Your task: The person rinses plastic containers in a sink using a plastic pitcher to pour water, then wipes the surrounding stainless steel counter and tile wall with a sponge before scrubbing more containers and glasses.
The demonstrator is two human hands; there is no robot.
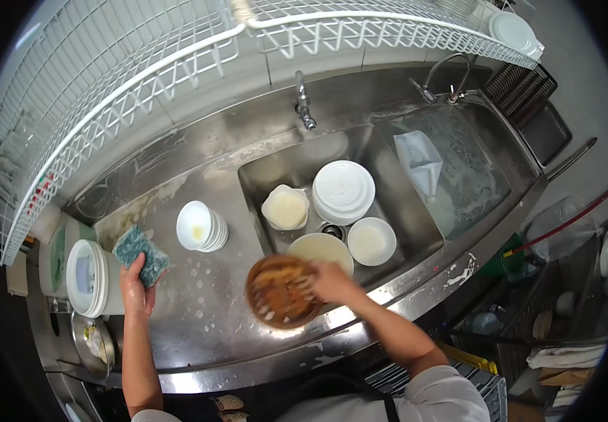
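Note:
A green scouring sponge (141, 256) is gripped in my left hand (136, 289), over the left part of the steel counter. My right hand (331, 282) holds a brown bowl (283, 291) by its right rim, at the front edge of the sink; the bowl looks blurred and has light bits inside. Behind it a large bowl of cloudy liquid (325, 248) sits in the sink basin. Near that are a white bowl (372, 241), a stack of white plates (344, 185) and square white dishes (285, 207). Nested white bowls (201, 227) lie tilted on the counter between my hands.
White tubs (90, 279) stand left, beside a metal bowl with scraps (93, 345). A faucet (304, 103) rises behind the basin. The right basin (462, 163) holds water and a white container (421, 161). A white wire rack (188, 53) hangs above the counter's back.

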